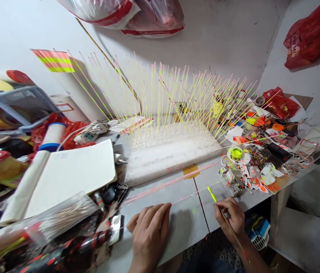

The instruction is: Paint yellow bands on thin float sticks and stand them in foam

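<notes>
Left hand: the left hand pinches the near end of a thin stick between bunched fingertips, low over the table.
Right hand: the right hand grips a brush like a pen, its yellow tip pointing far and left.
Thin stick: pink, turning pale yellow-green toward its far right end — it slants between the two hands; the brush tip lines up with it, though contact cannot be told.
Loose sticks: a row of pink sticks lies on the table, just beyond the left hand.
Foam block: farther back, a white block bears a dense stand of pink-and-yellow sticks, many leaning outward.
Left side: a blank-looking open notebook lies beyond a clear bag of slim pale sticks.
Right side: clutter crowds the table — a neon-yellow coil among it, and a clear bottle with a green cap.
Right wall: a red plastic bag hangs high.
</notes>
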`<action>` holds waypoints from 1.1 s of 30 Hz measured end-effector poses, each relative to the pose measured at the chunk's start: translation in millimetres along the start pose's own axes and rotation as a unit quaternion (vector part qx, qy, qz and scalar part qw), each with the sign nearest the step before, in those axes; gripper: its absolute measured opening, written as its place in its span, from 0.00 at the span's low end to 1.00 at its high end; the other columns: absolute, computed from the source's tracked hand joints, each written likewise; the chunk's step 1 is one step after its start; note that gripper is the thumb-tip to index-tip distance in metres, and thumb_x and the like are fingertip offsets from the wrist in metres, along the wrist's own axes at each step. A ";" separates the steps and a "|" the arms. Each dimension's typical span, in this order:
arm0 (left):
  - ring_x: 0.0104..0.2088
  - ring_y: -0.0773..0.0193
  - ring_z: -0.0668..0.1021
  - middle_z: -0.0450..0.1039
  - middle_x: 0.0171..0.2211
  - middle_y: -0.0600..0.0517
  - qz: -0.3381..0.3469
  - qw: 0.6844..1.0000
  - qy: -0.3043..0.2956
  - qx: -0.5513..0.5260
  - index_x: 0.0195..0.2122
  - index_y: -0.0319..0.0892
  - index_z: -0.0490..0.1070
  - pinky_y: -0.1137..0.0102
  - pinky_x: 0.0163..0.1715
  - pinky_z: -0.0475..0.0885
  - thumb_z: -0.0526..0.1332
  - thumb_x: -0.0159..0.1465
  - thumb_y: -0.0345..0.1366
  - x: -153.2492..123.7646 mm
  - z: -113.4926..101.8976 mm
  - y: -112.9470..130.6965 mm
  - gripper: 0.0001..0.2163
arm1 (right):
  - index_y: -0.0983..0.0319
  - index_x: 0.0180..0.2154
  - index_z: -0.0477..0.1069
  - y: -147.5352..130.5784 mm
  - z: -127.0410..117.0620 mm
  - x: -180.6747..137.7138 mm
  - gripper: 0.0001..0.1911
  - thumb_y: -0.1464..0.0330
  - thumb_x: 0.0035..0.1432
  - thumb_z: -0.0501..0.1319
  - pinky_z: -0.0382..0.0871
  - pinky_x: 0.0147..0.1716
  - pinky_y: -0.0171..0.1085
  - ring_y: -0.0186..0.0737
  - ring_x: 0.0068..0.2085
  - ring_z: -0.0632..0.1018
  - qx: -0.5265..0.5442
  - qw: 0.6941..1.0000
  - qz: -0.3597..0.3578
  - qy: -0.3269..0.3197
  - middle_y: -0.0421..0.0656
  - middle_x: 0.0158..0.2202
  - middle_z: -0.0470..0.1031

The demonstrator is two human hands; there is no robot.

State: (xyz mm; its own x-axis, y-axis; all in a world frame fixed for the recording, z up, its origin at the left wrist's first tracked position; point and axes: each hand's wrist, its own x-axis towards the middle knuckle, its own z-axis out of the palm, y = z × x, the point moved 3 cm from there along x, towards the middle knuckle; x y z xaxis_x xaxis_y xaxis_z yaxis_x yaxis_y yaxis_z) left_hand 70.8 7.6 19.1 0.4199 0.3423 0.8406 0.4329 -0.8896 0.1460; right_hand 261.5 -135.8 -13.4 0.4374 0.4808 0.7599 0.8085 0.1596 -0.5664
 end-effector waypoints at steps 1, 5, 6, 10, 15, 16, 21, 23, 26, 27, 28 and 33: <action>0.32 0.65 0.77 0.77 0.31 0.52 -0.001 1.000 0.000 -0.001 0.40 0.43 0.73 0.68 0.36 0.63 0.60 0.66 0.27 -0.2 0.1 0.1 0.06 | 0.59 0.38 0.73 -0.3 -0.6 0.3 0.03 0.72 0.63 0.61 0.70 0.25 0.32 0.33 0.26 0.72 0.000 1.000 0.002 0.003 0.39 0.28 0.73; 0.32 0.66 0.77 0.77 0.31 0.53 -0.002 1.000 -0.002 0.002 0.40 0.43 0.73 0.68 0.36 0.63 0.60 0.66 0.27 0.7 -0.5 1.0 0.05 | 0.59 0.37 0.73 -0.6 -2.8 0.8 0.02 0.71 0.63 0.61 0.70 0.25 0.32 0.33 0.25 0.72 -0.001 1.000 0.027 0.010 0.39 0.28 0.73; 0.31 0.66 0.77 0.78 0.31 0.53 -0.001 1.000 -0.002 0.004 0.40 0.43 0.73 0.67 0.36 0.62 0.60 0.66 0.27 1.1 -0.8 1.4 0.05 | 0.59 0.37 0.73 -0.5 -3.1 0.6 0.02 0.71 0.63 0.61 0.70 0.25 0.32 0.33 0.25 0.72 -0.001 0.999 0.035 0.012 0.39 0.27 0.73; 0.31 0.66 0.77 0.77 0.31 0.53 0.007 1.000 -0.003 0.011 0.39 0.43 0.73 0.67 0.36 0.62 0.60 0.66 0.27 2.8 -2.0 2.5 0.05 | 0.60 0.36 0.74 0.2 -4.7 -0.7 0.03 0.70 0.64 0.61 0.70 0.25 0.32 0.33 0.25 0.72 0.001 0.998 0.052 0.029 0.40 0.27 0.73; 0.31 0.66 0.78 0.78 0.31 0.53 0.003 1.000 -0.006 0.004 0.40 0.44 0.73 0.67 0.35 0.61 0.60 0.66 0.27 2.3 -1.8 1.7 0.06 | 0.60 0.37 0.73 -1.9 -5.7 -1.9 0.02 0.70 0.64 0.61 0.70 0.26 0.32 0.33 0.25 0.71 0.012 0.998 0.055 0.029 0.39 0.27 0.72; 0.32 0.66 0.78 0.78 0.32 0.53 0.002 1.000 -0.005 0.004 0.40 0.44 0.73 0.67 0.36 0.61 0.60 0.66 0.27 2.1 -1.7 1.5 0.06 | 0.59 0.37 0.73 -3.3 -4.9 -2.2 0.02 0.70 0.64 0.61 0.70 0.25 0.32 0.33 0.25 0.71 0.019 0.998 0.051 0.025 0.39 0.26 0.71; 0.32 0.66 0.78 0.78 0.31 0.53 -0.002 1.000 0.001 0.012 0.39 0.44 0.73 0.67 0.37 0.62 0.60 0.66 0.27 0.8 -1.0 1.8 0.06 | 0.59 0.38 0.72 -13.8 4.8 -5.0 0.03 0.73 0.63 0.61 0.69 0.24 0.32 0.34 0.26 0.72 0.051 0.999 0.014 0.006 0.39 0.27 0.72; 0.32 0.65 0.78 0.78 0.31 0.53 -0.005 1.000 -0.001 0.013 0.40 0.44 0.73 0.66 0.37 0.62 0.60 0.66 0.27 0.3 -0.6 2.0 0.05 | 0.59 0.38 0.72 -16.8 8.7 -5.6 0.03 0.73 0.63 0.61 0.69 0.24 0.32 0.34 0.26 0.72 0.050 0.999 0.008 0.001 0.39 0.27 0.72; 0.32 0.66 0.77 0.77 0.31 0.52 -0.002 1.000 -0.004 0.012 0.40 0.43 0.73 0.67 0.37 0.62 0.60 0.66 0.27 -0.1 -0.7 2.7 0.05 | 0.59 0.38 0.72 -18.7 12.2 -5.3 0.03 0.72 0.63 0.61 0.69 0.25 0.32 0.34 0.26 0.72 0.043 0.999 0.007 -0.012 0.39 0.27 0.73; 0.32 0.66 0.77 0.77 0.31 0.52 -0.001 1.000 -0.005 0.013 0.40 0.42 0.72 0.67 0.37 0.62 0.60 0.66 0.27 0.0 -0.9 3.0 0.05 | 0.59 0.39 0.72 -18.7 12.8 -5.0 0.03 0.72 0.64 0.61 0.69 0.25 0.31 0.34 0.27 0.72 0.042 0.999 0.009 -0.017 0.39 0.28 0.73; 0.32 0.66 0.77 0.77 0.31 0.52 0.000 1.000 -0.006 0.016 0.40 0.42 0.72 0.67 0.37 0.62 0.60 0.66 0.27 0.2 -1.2 3.3 0.05 | 0.59 0.39 0.72 -18.5 13.3 -4.8 0.03 0.72 0.64 0.61 0.69 0.25 0.31 0.34 0.27 0.72 0.040 0.999 0.010 -0.019 0.39 0.28 0.73; 0.32 0.66 0.77 0.78 0.32 0.53 -0.008 1.000 -0.009 0.017 0.40 0.44 0.72 0.66 0.38 0.62 0.60 0.66 0.27 0.6 -2.1 4.6 0.06 | 0.59 0.38 0.72 -16.9 15.2 -4.3 0.03 0.72 0.64 0.61 0.70 0.25 0.32 0.34 0.26 0.73 0.032 0.999 0.000 -0.016 0.39 0.27 0.73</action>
State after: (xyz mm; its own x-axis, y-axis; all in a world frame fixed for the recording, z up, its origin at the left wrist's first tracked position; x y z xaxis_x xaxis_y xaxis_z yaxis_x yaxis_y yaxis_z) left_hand 71.3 3.1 21.4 0.4266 0.3612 0.8292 0.4666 -0.8733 0.1403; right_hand 240.0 -127.5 -11.9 0.4240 0.5075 0.7502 0.7809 0.2148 -0.5866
